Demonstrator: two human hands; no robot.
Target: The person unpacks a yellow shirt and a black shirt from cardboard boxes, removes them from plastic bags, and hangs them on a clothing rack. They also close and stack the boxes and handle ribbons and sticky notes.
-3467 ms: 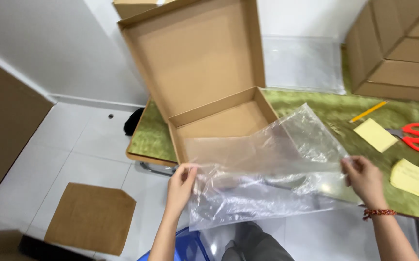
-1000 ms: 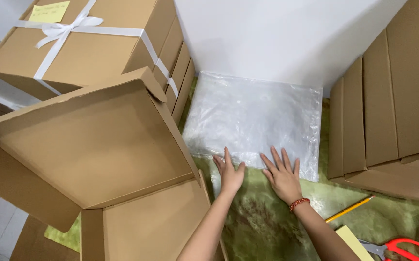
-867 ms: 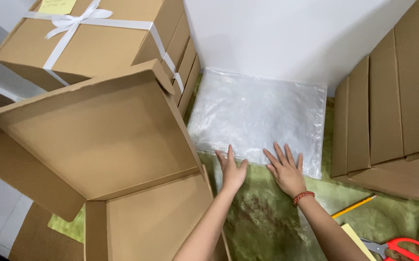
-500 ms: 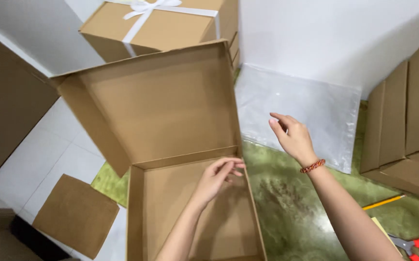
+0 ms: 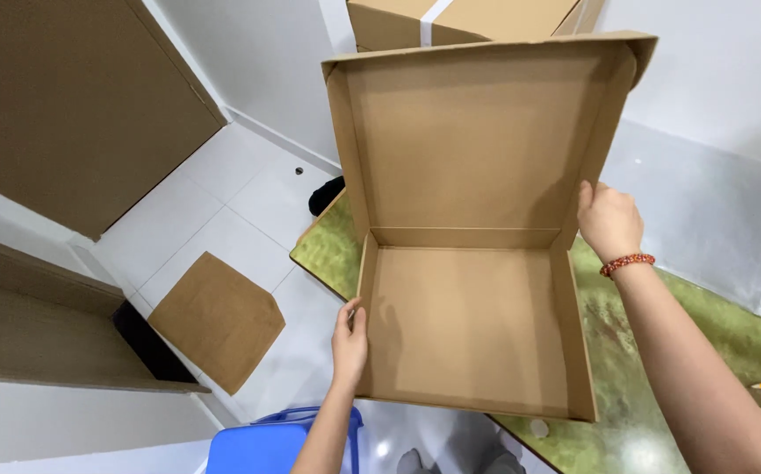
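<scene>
- Open brown cardboard box (image 5: pixel 477 325) at centre: shallow square tray, lid standing upright at twelve o'clock; plain inside
- Closed brown box (image 5: pixel 459 17) at twelve o'clock behind the lid; a white ribbon crosses it
- Clear plastic bag (image 5: pixel 705 211) at two o'clock, lying flat; rectangular
- Flat brown cardboard piece (image 5: pixel 218 320) at nine o'clock on the floor

White walls (image 5: pixel 266 53), white tile floor (image 5: pixel 213 228) w/ glare near bottom. Green mottled table (image 5: pixel 661 351), edge over floor. Brown door (image 5: pixel 64 96) at left, brown shelf (image 5: pixel 38 325) below it. Cardboard sheet (image 5: pixel 218 320) flat on floor; blue stool (image 5: pixel 266 443) by table edge.
</scene>
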